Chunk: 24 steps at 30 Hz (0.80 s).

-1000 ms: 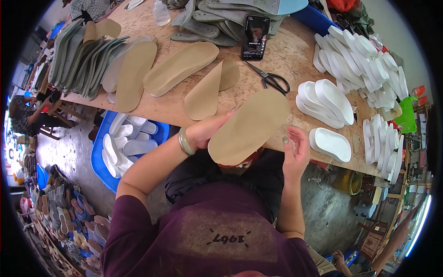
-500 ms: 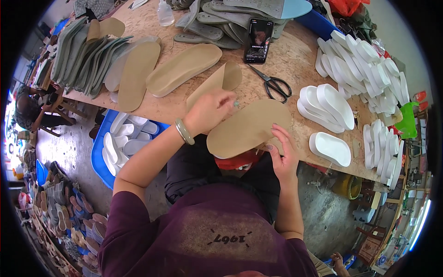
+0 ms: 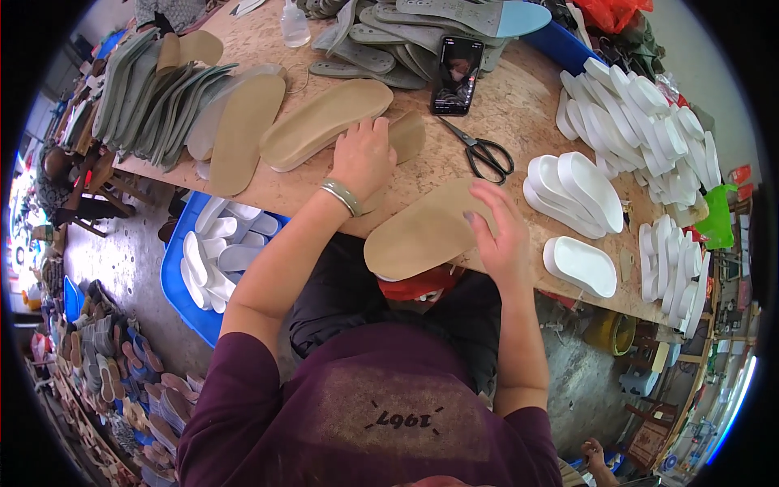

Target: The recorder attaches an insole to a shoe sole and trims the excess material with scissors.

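Observation:
My left hand [image 3: 365, 161] reaches over the table with bent fingers closed on a curled tan insole sheet [image 3: 408, 136], covering much of it. Just beyond those fingers lies a tan-topped shoe sole [image 3: 324, 122]. Nearer to me, another tan-topped sole [image 3: 422, 231] slants across the table's front edge, a little of its white underside showing. My right hand [image 3: 505, 234] is at its right end, thumb and fingers apart over the tan surface; whether they touch it I cannot tell. Black-handled scissors [image 3: 479, 152] lie beyond this hand.
White soles [image 3: 574, 191] stand at the right, with one single white sole [image 3: 580, 265] near the edge. A phone [image 3: 456, 75] leans against grey insoles [image 3: 365, 55]. More grey insoles [image 3: 154, 97] fill the left, beside a flat tan insole [image 3: 247, 134]. A blue crate [image 3: 176, 272] holds white soles.
My left hand has moved left and away from me, from beside the near sole onto the curled insole sheet. My right hand has shifted slightly farther over the sole, its fingers loosened from the edge.

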Tool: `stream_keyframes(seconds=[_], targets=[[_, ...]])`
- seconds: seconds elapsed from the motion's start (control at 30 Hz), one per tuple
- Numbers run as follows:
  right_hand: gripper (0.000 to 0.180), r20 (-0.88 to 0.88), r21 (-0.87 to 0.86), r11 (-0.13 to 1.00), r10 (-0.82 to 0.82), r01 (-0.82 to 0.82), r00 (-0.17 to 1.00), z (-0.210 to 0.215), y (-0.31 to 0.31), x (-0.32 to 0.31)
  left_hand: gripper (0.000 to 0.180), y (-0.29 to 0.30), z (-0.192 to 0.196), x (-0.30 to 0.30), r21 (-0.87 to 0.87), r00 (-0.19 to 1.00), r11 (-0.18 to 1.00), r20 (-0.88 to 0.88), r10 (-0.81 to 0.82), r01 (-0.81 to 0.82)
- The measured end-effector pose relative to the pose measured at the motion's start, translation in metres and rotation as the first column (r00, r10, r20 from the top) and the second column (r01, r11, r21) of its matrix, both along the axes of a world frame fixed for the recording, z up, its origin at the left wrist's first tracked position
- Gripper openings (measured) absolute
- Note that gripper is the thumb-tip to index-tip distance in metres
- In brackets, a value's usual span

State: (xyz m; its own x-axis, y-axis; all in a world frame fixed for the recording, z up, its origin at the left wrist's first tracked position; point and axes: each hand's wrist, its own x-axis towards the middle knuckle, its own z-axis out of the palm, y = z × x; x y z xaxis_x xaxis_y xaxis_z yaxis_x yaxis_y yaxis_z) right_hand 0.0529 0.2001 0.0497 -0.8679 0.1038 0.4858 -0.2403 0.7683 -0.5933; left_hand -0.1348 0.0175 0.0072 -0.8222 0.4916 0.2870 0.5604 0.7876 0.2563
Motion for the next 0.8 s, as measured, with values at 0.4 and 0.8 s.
stream_keyframes(seconds=[0.4, 0.8], targets=[[0.030, 0.456, -0.204, 0.958, 0.275, -0.202, 0.846, 0.012, 0.001, -0.166, 0.036, -0.052, 0.039, -0.017, 0.559, 0.789, 0.816, 0.430, -0.438, 0.148], [0.027, 0.284, -0.351, 0.921, 0.277, -0.169, 0.918, 0.004, -0.020, -0.267, 0.036, -0.168, 0.046, -0.098, 0.651, 0.689, 0.744, 0.610, -0.392, -0.153]])
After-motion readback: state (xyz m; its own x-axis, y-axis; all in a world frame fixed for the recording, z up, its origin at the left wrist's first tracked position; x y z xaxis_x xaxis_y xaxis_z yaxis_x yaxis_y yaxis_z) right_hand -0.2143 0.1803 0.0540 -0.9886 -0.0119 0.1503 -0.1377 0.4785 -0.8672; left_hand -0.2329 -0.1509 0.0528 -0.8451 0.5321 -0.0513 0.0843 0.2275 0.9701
